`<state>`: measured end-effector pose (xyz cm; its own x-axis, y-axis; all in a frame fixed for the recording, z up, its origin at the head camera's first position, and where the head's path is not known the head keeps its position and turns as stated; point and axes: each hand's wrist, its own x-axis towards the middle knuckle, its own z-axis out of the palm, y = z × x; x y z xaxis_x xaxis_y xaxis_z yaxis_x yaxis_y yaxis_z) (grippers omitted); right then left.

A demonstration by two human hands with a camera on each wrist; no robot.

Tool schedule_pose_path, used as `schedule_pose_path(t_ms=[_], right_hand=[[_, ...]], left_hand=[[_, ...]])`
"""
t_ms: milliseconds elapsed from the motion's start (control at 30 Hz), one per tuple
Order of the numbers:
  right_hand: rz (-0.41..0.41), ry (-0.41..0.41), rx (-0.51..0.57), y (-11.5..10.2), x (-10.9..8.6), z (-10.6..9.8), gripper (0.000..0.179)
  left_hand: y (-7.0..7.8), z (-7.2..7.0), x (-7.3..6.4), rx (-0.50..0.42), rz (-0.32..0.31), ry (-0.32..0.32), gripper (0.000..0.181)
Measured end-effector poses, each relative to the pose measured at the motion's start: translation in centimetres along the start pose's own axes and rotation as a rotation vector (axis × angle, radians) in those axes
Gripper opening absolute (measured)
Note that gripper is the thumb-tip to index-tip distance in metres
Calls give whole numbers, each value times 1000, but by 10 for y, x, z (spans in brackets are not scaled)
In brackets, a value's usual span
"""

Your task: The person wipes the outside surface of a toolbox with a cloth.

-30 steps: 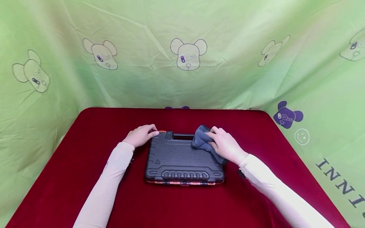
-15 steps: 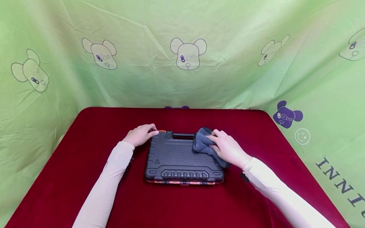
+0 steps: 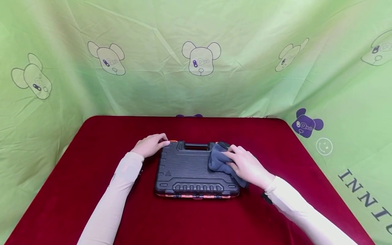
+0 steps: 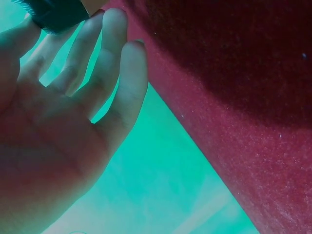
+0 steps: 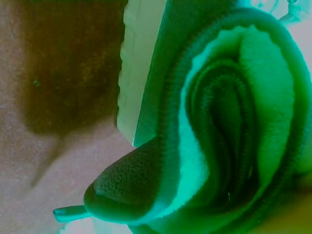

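A black plastic carry case (image 3: 183,165) lies flat on the table, its handle (image 3: 196,147) at the far side and orange showing along its edges. My left hand (image 3: 149,146) holds the case's far left corner, thumb and fingers on either side of it. In the left wrist view that corner (image 4: 56,14) shows only partly at the top. My right hand (image 3: 248,167) grips a folded grey-blue cloth (image 3: 218,160) against the right part of the lid. Folds of the cloth (image 5: 170,122) fill much of the right wrist view and hide part of the case.
Dark red fabric covers the table (image 3: 196,221). A green curtain (image 3: 147,92) with printed bear heads surrounds the back and both sides.
My right hand has slid the cloth along the right side of the lid toward the near edge, uncovering the handle's right end. The left hand and the case stay nearly still.
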<state>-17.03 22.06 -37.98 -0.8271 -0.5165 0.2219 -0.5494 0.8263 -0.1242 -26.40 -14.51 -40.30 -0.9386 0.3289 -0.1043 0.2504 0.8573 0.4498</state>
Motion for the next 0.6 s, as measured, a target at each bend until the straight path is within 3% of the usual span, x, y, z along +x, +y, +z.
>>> schedule_pose_path(t_ms=[333,600], right_hand=[[-1,-51,-10,-5,-12,-3,38],[-60,-19,-23,-8,-21,-7,39]], left_hand=[[1,0,-1,0,2,-2,26],[2,-2,-2,3,0,-4,24]])
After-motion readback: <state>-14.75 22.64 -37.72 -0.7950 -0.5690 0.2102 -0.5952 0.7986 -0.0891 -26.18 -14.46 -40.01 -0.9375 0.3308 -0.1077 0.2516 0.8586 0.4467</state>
